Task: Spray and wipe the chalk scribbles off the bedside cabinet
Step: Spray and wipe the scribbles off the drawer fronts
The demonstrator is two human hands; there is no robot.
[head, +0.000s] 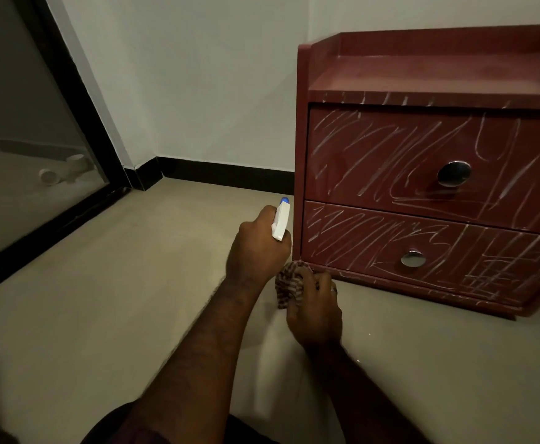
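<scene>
Beige tile makes up the floor (pixel 118 299) before us, meeting white walls along a black skirting (pixel 223 176), with a black-framed glass door (pixel 38 129) slanting down the left. Our dark red bedside cabinet (pixel 454 75) stands on the floor at the right against the wall, wider than tall, its front facing us. White chalk scribbles (pixel 374 149) cross both drawer fronts, the top edge and the base strip. Our left hand (pixel 257 248) sits just left of the cabinet, fingers (pixel 270 216) wrapped round the spray bottle (pixel 280 222); its white head runs lengthwise away from us, blue tip aimed toward the skirting, not the drawers. Our right hand (pixel 315 309), below, has its fingers bunched round a checked cloth (pixel 289 283) touching the cabinet's lower left corner. Round metal knobs (pixel 453 173) sit on both drawers.
</scene>
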